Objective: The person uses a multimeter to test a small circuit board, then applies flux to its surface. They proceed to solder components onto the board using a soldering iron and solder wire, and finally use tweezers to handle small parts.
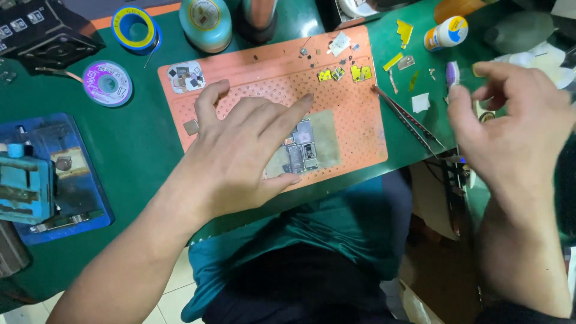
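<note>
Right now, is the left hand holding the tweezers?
No. The left hand lies flat on the orange mat beside the circuit board, while the tweezers lie untouched to its right.

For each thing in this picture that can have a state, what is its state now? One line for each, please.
Left hand: open, fingers spread, pressing flat on the orange mat.
Right hand: raised over the bench, fingers loosely curled, holding nothing clearly visible.
Circuit board: bare, lying flat on the mat, partly under the left hand.
Tweezers: lying down, not held.
Orange mat: flat on the bench, small parts scattered on it.
</note>
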